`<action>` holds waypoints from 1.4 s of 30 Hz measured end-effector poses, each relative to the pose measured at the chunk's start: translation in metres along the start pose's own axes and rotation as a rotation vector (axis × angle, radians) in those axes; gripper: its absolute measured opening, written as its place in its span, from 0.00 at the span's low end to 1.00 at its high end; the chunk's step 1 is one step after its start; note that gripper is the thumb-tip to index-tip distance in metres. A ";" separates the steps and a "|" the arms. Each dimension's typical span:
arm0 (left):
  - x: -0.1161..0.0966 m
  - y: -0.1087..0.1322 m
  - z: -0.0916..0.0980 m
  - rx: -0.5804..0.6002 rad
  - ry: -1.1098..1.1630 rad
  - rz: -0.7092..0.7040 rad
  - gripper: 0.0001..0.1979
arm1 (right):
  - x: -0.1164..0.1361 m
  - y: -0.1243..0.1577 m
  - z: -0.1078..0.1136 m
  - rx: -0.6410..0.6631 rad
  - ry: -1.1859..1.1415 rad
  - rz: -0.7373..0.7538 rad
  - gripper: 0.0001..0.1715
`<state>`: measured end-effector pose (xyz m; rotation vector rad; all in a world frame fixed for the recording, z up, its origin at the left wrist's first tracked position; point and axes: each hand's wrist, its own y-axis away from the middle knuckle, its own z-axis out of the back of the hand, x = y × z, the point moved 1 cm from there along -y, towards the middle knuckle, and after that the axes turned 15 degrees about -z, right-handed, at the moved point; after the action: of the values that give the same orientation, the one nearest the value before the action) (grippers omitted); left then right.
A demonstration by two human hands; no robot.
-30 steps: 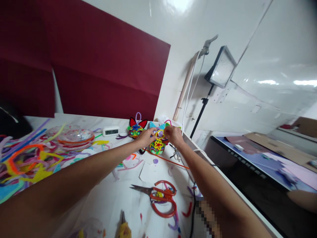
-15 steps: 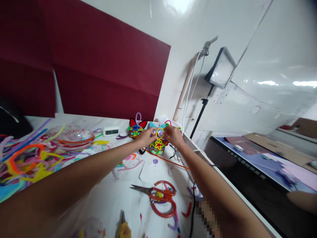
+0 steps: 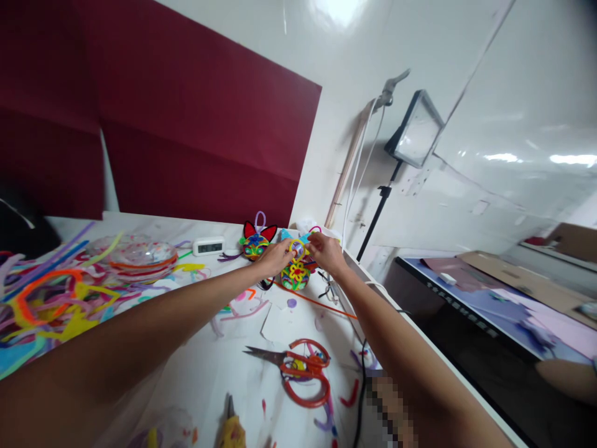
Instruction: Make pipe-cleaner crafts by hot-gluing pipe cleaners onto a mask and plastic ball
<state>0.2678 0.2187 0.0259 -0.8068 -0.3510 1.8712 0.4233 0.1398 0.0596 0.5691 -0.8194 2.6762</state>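
Note:
Out at the far end of the table, both hands meet at a colourful pipe-cleaner ornament [image 3: 295,277] with a yellow flower shape on its front. My left hand [image 3: 276,257] is closed, its fingertips pinching the left side of a yellow pipe-cleaner ring [image 3: 293,257] at the ornament's upper part. On the opposite side my right hand [image 3: 325,251] is closed too, fingertips pressed together by the ring's right edge. Its exact grip is partly hidden. Just left of my left hand sits a second ornament [image 3: 255,246] with red and black ears and a purple loop.
Orange-handled scissors [image 3: 308,376] lie open nearer me, beside a yellow-handled pointed tool [image 3: 232,429]. Pipe cleaners [image 3: 51,305] pile up at left, near clear plastic plates [image 3: 144,252] and a white digital clock [image 3: 209,246]. A black cable [image 3: 361,398] runs down the right side.
Both hands stay at the ornament, with only slight finger movement around the yellow ring. The view has shifted very slightly; nothing else has visibly moved.

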 end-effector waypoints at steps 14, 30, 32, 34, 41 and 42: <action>-0.004 -0.003 0.001 0.033 0.001 0.010 0.15 | 0.019 -0.005 -0.003 0.044 0.180 0.127 0.13; 0.004 -0.013 0.000 0.081 0.180 -0.030 0.37 | 0.013 -0.001 -0.002 0.031 0.219 0.081 0.12; 0.004 -0.015 0.000 0.105 0.183 -0.026 0.39 | 0.012 0.000 -0.002 0.026 0.214 0.076 0.12; 0.004 -0.016 0.002 0.127 0.183 -0.022 0.40 | 0.012 0.001 -0.002 0.021 0.211 0.068 0.11; -0.002 -0.018 0.008 0.174 0.170 0.002 0.44 | 0.006 -0.001 -0.005 0.008 0.214 0.054 0.11; -0.003 -0.018 0.008 0.177 0.166 0.008 0.44 | 0.005 -0.001 -0.006 0.007 0.216 0.054 0.11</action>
<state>0.2755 0.2251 0.0432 -0.8364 -0.0770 1.7996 0.4178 0.1453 0.0578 0.2565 -0.7744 2.7289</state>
